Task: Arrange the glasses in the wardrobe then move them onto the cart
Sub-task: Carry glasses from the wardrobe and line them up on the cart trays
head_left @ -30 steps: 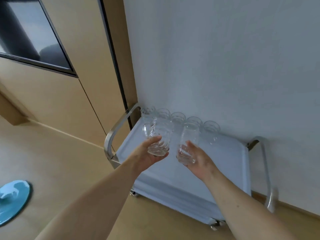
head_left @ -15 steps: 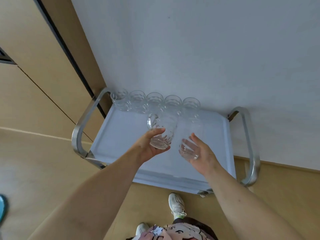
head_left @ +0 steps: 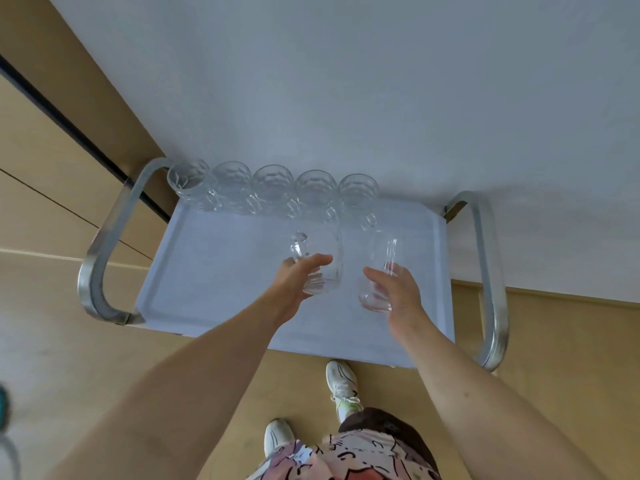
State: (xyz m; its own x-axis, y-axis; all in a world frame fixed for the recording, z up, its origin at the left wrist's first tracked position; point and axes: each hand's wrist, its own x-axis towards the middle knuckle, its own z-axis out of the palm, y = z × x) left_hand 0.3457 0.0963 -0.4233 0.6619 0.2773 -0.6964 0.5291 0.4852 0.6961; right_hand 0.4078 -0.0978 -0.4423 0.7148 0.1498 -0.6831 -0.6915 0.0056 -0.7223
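Glasses on cart: five glass mugs (head_left: 273,188) stand in one row at 12 o'clock of the cart top (head_left: 207,271), close to the wall (head_left: 346,81), rims nearly touching.
Cart handle, left: a metal loop (head_left: 104,244) at 9 o'clock of the tray.
Left hand: the left hand (head_left: 294,289) has its fingers closed around a handled glass (head_left: 320,265), held above the middle of the tray, not yet set down as far as I can judge.
Right hand: the right hand (head_left: 398,296) holds a second glass (head_left: 379,271), fingers wrapped on its lower part, just beside the first one, at 3 o'clock from it.
Cart handle, right: the other metal loop (head_left: 491,278) at 3 o'clock.
Progress: the moving stage looks well advanced; five are placed and two are arriving. These two need to be put down, probably as a second row in front of the first.
Left to do: I cannot say how many glasses remain, because the wardrobe interior is not in view; only wooden panels (head_left: 41,140) show at 10 o'clock.
Hard to see: clear glass on the pale tray hides edges and bottoms; whether the held glasses touch the tray is uncertain. A teal object at the far left edge is cut off.
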